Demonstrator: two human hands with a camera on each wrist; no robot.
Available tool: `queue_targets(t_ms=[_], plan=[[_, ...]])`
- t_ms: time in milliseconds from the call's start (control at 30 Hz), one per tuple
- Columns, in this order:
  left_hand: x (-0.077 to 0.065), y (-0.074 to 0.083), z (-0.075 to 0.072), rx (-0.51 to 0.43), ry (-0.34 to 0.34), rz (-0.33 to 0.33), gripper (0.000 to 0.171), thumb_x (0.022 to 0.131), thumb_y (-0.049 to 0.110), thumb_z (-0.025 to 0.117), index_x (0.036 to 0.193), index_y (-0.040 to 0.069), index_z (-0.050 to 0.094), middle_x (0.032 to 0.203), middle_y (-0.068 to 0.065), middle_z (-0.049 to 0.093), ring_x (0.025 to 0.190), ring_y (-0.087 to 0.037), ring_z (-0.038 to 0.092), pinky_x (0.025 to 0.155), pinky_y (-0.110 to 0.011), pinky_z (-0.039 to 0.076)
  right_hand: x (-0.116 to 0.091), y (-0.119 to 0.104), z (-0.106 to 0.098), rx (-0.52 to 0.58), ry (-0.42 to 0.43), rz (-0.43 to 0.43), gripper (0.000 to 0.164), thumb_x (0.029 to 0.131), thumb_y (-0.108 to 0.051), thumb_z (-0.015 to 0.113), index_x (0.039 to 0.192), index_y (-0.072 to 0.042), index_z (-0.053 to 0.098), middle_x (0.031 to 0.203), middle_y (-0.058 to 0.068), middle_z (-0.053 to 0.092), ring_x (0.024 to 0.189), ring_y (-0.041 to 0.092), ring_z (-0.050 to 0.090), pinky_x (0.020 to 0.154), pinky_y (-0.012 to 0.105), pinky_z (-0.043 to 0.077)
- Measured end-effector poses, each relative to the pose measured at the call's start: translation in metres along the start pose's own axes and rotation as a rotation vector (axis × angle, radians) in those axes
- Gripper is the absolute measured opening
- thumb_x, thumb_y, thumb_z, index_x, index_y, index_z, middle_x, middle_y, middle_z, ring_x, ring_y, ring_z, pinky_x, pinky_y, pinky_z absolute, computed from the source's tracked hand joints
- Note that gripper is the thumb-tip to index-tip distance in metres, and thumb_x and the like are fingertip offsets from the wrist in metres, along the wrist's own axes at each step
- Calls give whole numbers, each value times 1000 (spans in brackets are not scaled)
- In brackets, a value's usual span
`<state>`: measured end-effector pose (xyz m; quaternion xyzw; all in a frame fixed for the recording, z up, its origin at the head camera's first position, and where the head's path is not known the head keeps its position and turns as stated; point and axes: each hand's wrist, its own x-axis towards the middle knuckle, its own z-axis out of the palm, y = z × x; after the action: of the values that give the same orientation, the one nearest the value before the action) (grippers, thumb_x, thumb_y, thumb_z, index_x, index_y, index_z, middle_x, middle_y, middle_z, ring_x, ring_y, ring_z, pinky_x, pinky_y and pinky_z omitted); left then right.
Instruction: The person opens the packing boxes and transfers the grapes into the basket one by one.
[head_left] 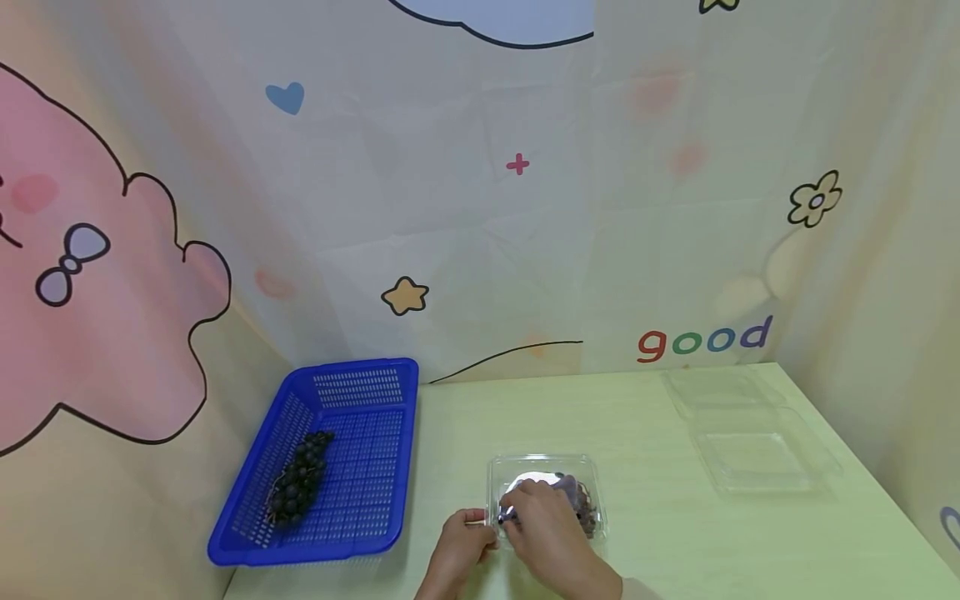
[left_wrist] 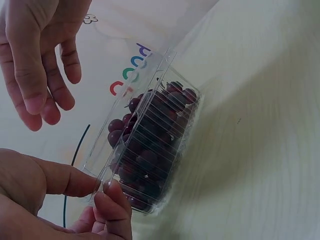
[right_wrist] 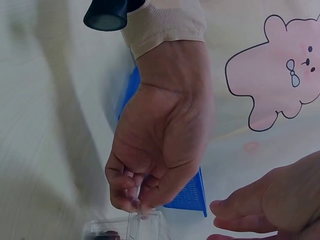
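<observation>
A clear plastic clamshell box [head_left: 543, 458] filled with dark purple grapes [left_wrist: 150, 145] lies on the table at the front. Its transparent lid covers the fruit; whether the rim is fastened all round I cannot tell. My left hand [head_left: 465, 537] pinches the box's near-left corner between thumb and fingers, and in the left wrist view that grip [left_wrist: 112, 200] is on the rim. Over the lid hovers my right hand [head_left: 551, 529], fingers loosely extended. It appears apart from the box in the left wrist view [left_wrist: 42, 60], holding nothing.
A blue plastic basket [head_left: 408, 467] stands at the left with a bunch of dark grapes [head_left: 300, 483] inside. An open, clear clamshell box [head_left: 750, 458] lies at the right of the table. A printed cloth [head_left: 480, 208] hangs behind the table.
</observation>
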<state>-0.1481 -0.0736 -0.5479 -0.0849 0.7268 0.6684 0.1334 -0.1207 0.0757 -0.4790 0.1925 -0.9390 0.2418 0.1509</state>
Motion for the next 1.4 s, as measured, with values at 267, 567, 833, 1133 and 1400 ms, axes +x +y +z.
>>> queue_targets(t_ms=[267, 567, 833, 1133, 1400], plan=[[4, -9, -4, -42, -37, -7, 32, 90, -2, 61, 118, -17, 54, 90, -9, 66, 75, -13, 62, 67, -26, 49, 2, -5, 13, -45, 25, -104, 18, 75, 1, 82, 89, -8, 75, 87, 0, 65, 84, 22, 61, 74, 42, 51], [6, -13, -10, -141, -88, -29, 43, 94, 0, 65, 129, -22, 49, 98, -11, 67, 81, -15, 64, 74, -28, 57, 4, -12, 23, -125, -82, -67, 24, 72, -1, 86, 91, -9, 74, 93, 1, 62, 89, 21, 56, 75, 38, 48], [6, -19, -13, -251, -153, -10, 44, 96, -2, 62, 131, -25, 48, 106, -10, 68, 87, -15, 64, 78, -29, 57, 4, -13, 33, -210, -114, -66, 26, 70, -5, 89, 91, -9, 74, 96, 2, 61, 90, 23, 53, 75, 37, 45], [5, -23, -16, -307, -198, -18, 37, 96, -4, 60, 128, -23, 53, 109, -10, 69, 91, -15, 65, 80, -27, 57, -1, -7, 47, -211, -48, -113, 23, 69, -8, 88, 88, -8, 75, 95, 3, 59, 87, 22, 51, 72, 35, 44], [7, -26, -19, -413, -211, -98, 39, 96, -9, 55, 133, -20, 50, 118, -16, 66, 99, -18, 65, 88, -31, 57, -3, -5, 54, -218, -55, -108, 22, 72, -5, 85, 93, -6, 77, 100, 5, 60, 91, 22, 52, 73, 34, 45]])
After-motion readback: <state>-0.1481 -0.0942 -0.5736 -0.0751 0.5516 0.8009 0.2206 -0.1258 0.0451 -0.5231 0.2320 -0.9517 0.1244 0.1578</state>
